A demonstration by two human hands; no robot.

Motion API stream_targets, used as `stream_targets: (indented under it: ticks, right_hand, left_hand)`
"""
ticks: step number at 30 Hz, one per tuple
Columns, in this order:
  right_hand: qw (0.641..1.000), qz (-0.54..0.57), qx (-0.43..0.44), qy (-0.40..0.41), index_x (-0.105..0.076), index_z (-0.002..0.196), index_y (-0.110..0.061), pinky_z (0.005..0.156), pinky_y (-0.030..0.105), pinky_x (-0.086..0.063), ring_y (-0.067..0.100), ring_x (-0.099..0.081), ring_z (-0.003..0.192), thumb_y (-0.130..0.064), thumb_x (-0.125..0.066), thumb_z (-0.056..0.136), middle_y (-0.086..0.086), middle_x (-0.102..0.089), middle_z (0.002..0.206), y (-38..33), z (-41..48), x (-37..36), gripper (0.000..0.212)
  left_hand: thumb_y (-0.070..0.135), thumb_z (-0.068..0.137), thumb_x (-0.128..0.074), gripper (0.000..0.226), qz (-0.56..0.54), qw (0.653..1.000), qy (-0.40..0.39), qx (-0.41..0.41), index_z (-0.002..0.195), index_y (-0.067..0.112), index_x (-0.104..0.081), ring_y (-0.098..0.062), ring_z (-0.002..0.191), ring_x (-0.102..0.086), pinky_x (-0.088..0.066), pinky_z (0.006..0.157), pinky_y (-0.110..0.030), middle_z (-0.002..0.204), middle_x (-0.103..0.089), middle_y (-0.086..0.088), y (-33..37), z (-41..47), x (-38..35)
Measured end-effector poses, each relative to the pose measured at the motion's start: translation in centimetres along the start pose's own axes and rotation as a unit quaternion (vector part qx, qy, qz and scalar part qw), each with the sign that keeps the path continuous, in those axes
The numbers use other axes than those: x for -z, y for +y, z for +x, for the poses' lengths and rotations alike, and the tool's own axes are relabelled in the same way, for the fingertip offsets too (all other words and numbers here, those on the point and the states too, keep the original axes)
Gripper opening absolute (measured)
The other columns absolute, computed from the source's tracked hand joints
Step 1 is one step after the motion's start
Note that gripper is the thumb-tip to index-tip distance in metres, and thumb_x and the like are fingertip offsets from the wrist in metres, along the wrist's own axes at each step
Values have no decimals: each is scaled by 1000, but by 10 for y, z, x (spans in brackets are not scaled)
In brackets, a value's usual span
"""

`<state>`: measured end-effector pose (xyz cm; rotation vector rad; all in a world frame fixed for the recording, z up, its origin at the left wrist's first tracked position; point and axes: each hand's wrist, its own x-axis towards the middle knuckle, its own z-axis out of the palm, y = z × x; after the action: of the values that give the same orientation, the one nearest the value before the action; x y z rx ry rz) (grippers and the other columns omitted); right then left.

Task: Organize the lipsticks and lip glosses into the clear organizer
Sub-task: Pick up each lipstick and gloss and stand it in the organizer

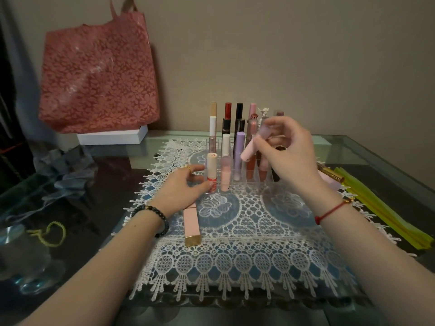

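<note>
A clear organizer [240,184] stands on the lace mat, with several lipsticks and lip glosses upright in its slots. My right hand [289,158] hovers over its right side and pinches a pale pink tube [249,152], tilted with its base pointing down-left. A second, lilac-capped tube [264,131] shows between the same fingers. My left hand [182,187] rests on the mat at the organizer's front-left corner, its fingertips touching the clear wall beside a cream and orange tube [211,171]. A square pink lipstick with a gold cap [191,223] lies on the mat under my left wrist.
A gold tube [332,174] and yellow-green strips [376,208] lie to the right on the glass table [353,147]. At the back left a red floral bag [96,78] leans over a white box [113,137]. Grey fabric [63,175] and a yellow cord [50,234] lie left.
</note>
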<state>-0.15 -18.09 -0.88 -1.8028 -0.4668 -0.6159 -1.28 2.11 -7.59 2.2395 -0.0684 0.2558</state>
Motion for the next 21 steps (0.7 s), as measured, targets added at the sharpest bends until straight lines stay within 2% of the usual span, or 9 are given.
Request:
stream_targets:
  ticks: [3,7,11,14,21]
  right_hand:
    - [999,24,-3,28,-53,100,-26,55,9,-48,-9,-56,60,-13,-67,79,-14,-58,82,4,8,-10,28]
    - [999,18,-11,30,-55,103,-24,62,15,-52,-2,-60,70,-13,-67,78,-13,-60,89,15,6,-21,29]
    - [1000,13,-11,5,-56,104,-25,58,7,-46,-8,-55,69,-12,-66,79,-10,-58,90,26,-5,-25,30]
    - [1000,15,-16,-19,-58,104,-25,57,9,-47,-3,-56,66,-11,-66,79,-5,-60,85,31,-9,-24,29]
    - [999,-10,-14,-44,-58,103,-27,61,16,-53,7,-58,71,-14,-67,78,-3,-62,84,40,-15,-29,30]
  left_hand:
    - [36,80,-63,50,4,1000,1,-1,126,24,-47,1,89,-57,-36,61,-11,101,-63,9,-1,2,-1]
    - [36,80,-64,52,-3,1000,4,-1,127,22,-47,-2,92,-58,-36,63,-10,104,-64,8,-2,2,-1]
    - [36,80,-64,53,0,1000,8,-6,128,22,-47,-2,92,-57,-36,64,-9,103,-63,8,-3,1,-2]
    - [35,79,-64,52,1,1000,9,-6,126,22,-47,2,89,-55,-34,64,-8,97,-60,12,-2,1,-2]
    - [36,78,-65,53,13,1000,17,-13,126,21,-47,-2,92,-54,-35,71,-10,99,-59,9,-1,1,-2]
